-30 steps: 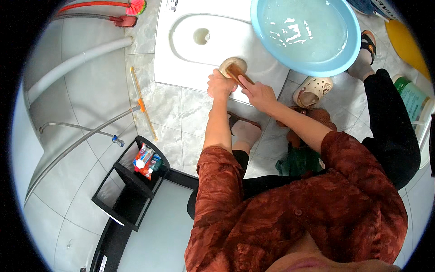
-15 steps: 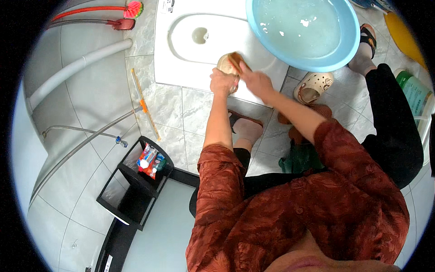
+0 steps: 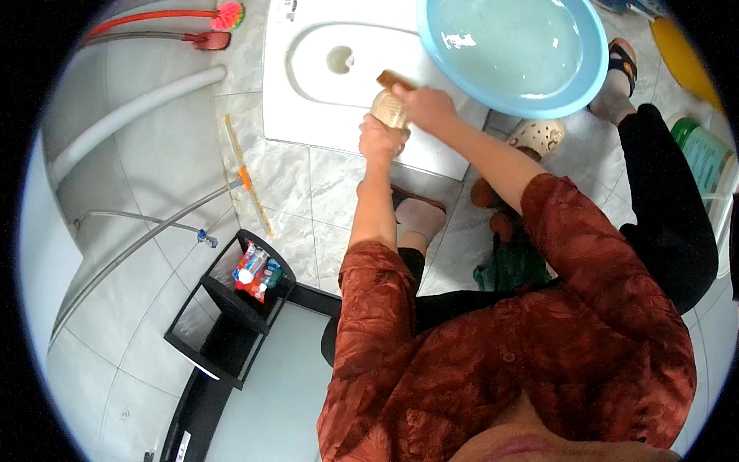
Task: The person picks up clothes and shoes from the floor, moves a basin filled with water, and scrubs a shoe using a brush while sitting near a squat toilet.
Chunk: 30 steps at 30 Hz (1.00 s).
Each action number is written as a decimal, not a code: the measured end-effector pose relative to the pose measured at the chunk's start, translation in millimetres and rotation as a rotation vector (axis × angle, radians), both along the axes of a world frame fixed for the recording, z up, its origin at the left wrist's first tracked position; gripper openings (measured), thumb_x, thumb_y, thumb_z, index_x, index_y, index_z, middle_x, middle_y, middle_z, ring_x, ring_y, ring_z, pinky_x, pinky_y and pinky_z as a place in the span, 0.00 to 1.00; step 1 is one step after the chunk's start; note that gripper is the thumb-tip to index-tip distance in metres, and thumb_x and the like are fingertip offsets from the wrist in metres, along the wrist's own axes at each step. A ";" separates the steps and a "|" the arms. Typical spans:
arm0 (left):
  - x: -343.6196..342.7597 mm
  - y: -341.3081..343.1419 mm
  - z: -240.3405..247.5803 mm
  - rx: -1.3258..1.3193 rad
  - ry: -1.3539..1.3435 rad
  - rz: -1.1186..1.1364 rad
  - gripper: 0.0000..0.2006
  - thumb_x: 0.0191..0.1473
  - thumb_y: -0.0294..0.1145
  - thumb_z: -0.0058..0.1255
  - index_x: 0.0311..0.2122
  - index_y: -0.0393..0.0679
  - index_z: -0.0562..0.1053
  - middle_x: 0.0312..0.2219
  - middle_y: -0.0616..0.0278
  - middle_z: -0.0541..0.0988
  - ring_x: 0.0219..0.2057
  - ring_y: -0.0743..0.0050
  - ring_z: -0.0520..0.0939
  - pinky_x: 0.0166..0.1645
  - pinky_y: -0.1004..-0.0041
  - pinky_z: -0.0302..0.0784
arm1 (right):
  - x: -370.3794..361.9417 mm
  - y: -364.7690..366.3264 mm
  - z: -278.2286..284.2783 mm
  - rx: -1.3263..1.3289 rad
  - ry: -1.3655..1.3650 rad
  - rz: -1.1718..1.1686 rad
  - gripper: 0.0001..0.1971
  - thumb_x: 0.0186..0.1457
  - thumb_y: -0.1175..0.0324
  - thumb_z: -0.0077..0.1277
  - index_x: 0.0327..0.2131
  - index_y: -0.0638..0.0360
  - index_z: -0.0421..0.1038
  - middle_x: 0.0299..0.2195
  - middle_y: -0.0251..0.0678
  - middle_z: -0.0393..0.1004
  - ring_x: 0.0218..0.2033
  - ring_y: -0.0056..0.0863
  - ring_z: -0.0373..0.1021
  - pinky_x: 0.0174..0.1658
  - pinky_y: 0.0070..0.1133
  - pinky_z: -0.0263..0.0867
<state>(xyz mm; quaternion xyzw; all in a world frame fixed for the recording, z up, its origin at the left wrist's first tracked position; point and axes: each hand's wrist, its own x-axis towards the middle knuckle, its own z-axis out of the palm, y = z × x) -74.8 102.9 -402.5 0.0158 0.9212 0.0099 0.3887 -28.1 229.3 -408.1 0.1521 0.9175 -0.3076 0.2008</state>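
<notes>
My left hand [image 3: 381,140] is closed around one end of a beige clog [image 3: 389,110], holding it over the near edge of the white squat toilet [image 3: 282,115]. Its ridged sole seems to be turned upward. My right hand [image 3: 429,108] grips a brown scrubbing brush [image 3: 392,79], which lies past the clog's far end. The bristles cannot be made out. A matching clog [image 3: 542,134], dotted with holes, rests on the tiles to the right, partly covered by my right forearm.
A light blue basin [image 3: 531,111] of water overlaps the toilet's right side. To the left are a squeegee [image 3: 245,179], a red-handled brush [image 3: 228,15] and a black shelf [image 3: 248,309] with packets. A green-labelled container [image 3: 702,154] stands at far right.
My right hand has pushed the brush forward and left, from the clog's upper side to beyond its far end. The left hand keeps its hold, with the clog's sole more exposed.
</notes>
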 end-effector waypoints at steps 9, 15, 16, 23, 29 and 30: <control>5.4 -17.3 11.2 -0.014 0.009 -0.058 0.36 0.26 0.42 0.64 0.42 0.38 0.59 0.38 0.50 0.68 0.37 0.56 0.75 0.39 0.67 0.73 | 67.2 -27.5 42.8 -0.101 -0.018 0.080 0.21 0.50 0.63 0.43 0.50 0.43 0.58 0.26 0.45 0.72 0.26 0.39 0.71 0.27 0.33 0.67; 29.9 -10.3 5.4 0.103 0.131 0.128 0.41 0.25 0.43 0.66 0.44 0.33 0.57 0.38 0.49 0.68 0.37 0.55 0.75 0.37 0.68 0.74 | 36.6 -19.1 8.1 -0.039 -0.144 0.093 0.22 0.53 0.58 0.39 0.53 0.38 0.57 0.26 0.41 0.72 0.31 0.38 0.69 0.33 0.33 0.65; 34.9 -11.2 4.6 0.118 0.133 0.122 0.46 0.25 0.42 0.66 0.48 0.31 0.53 0.40 0.47 0.67 0.37 0.55 0.75 0.38 0.67 0.74 | 34.9 -17.1 0.4 -0.036 -0.080 0.071 0.20 0.52 0.59 0.38 0.50 0.41 0.59 0.27 0.40 0.72 0.31 0.39 0.70 0.33 0.33 0.66; 61.1 -23.1 4.9 0.151 0.061 0.220 0.58 0.27 0.41 0.66 0.56 0.28 0.37 0.43 0.44 0.65 0.39 0.54 0.75 0.40 0.68 0.74 | 46.9 -26.0 8.5 -0.101 -0.094 -0.015 0.20 0.53 0.52 0.36 0.46 0.49 0.63 0.26 0.47 0.72 0.29 0.44 0.70 0.36 0.36 0.66; 81.9 -32.0 -6.7 0.176 0.065 0.283 0.55 0.31 0.38 0.63 0.57 0.30 0.37 0.43 0.43 0.64 0.38 0.56 0.75 0.39 0.70 0.75 | 93.6 -48.7 22.7 -0.104 -0.143 0.063 0.23 0.55 0.48 0.33 0.47 0.50 0.64 0.26 0.56 0.71 0.31 0.51 0.68 0.37 0.35 0.62; 82.0 -25.8 -4.6 0.191 0.074 0.265 0.55 0.29 0.37 0.64 0.57 0.30 0.39 0.42 0.43 0.64 0.38 0.56 0.75 0.39 0.71 0.75 | 79.1 -40.3 19.7 -0.070 -0.190 -0.005 0.23 0.55 0.49 0.33 0.46 0.51 0.65 0.27 0.56 0.71 0.32 0.51 0.68 0.38 0.36 0.62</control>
